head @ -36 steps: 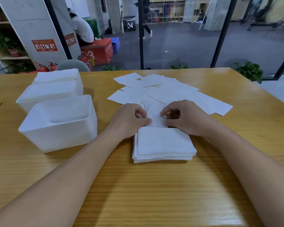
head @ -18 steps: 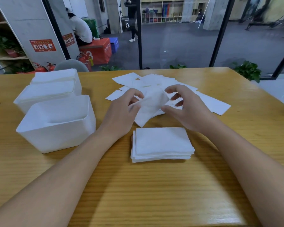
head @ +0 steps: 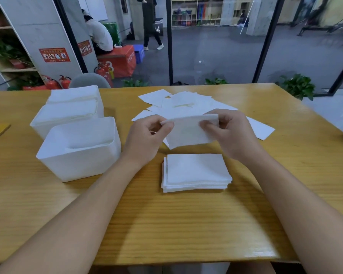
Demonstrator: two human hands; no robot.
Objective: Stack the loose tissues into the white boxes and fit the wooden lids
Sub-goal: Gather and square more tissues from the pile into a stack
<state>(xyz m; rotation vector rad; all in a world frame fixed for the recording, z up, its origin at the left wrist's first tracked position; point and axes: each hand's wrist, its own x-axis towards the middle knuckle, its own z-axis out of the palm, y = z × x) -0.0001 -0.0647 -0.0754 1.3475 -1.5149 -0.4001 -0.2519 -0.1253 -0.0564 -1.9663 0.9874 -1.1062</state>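
My arms are bare from the bottom edge of the view up to the wrists, no sleeve on either; my left hand (head: 147, 135) and right hand (head: 231, 133) wear no glove; nails short and plain; whether a ring sits on a left finger I cannot tell.

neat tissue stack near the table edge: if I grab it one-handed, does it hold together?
Probably not. The stack is loose sheets with uneven edges, so layers would likely slide or fan. The tissue held by the left hand and right hand sags, so expect flop. Likely light.
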